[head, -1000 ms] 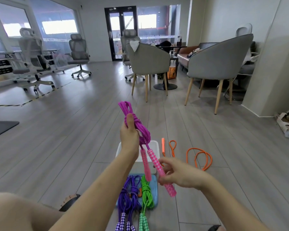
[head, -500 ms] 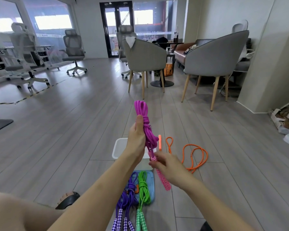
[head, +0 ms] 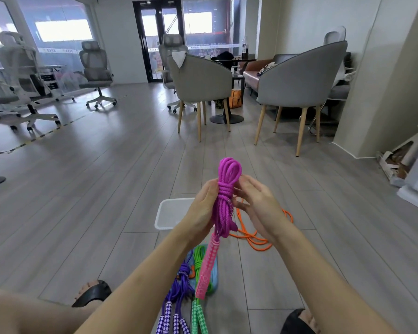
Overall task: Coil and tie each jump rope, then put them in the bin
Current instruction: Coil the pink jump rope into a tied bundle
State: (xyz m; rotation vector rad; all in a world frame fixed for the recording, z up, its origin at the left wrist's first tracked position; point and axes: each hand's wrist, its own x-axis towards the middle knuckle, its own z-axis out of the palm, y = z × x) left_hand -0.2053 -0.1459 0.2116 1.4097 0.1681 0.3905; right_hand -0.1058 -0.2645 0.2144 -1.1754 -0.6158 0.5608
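Observation:
I hold a coiled magenta jump rope (head: 223, 206) upright in front of me, its middle wound with several turns. My left hand (head: 203, 209) grips the bundle from the left. My right hand (head: 258, 204) is at the bundle's right side, its fingers relaxed and touching the wound part. The rope's pink handles (head: 206, 268) hang down below my hands. A white bin (head: 169, 213) stands on the floor behind my left hand. An orange rope (head: 256, 239) lies loose on the floor to the right of the bin.
A coiled purple rope (head: 181, 283) and a coiled green rope (head: 198, 260) lie on a blue lid (head: 215, 270) near my feet, which wear black slippers (head: 92, 292). Grey chairs (head: 200, 83) stand farther back. Cardboard scraps (head: 396, 162) lie by the right wall.
My right hand let go of the pink handle and rose to the wound part of the bundle. The handles now hang straight down, and the bundle sits more upright between both hands.

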